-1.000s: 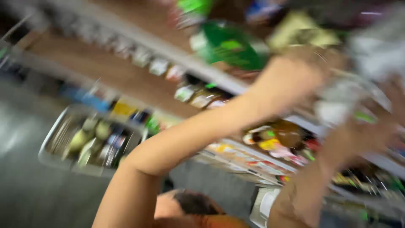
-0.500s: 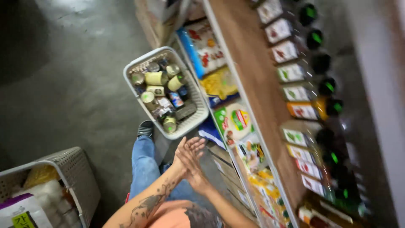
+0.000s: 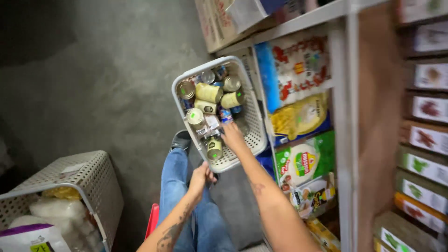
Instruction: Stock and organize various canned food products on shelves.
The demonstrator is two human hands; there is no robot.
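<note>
Two hands at frame centre: right hand point(image 3: 232, 135) reaches into the white basket point(image 3: 254, 140), fingers on cans point(image 3: 208, 93), grip indiscernible; left hand point(image 3: 201, 177), loosely curled, touches the basket's near rim.

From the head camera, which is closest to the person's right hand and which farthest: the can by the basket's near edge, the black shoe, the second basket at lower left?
From the right hand, reaching into the white basket:
1. Can, just left of the hand, inside the basket.
2. Black shoe, farther left, on the floor beside the basket.
3. Second basket, far lower left.
</note>
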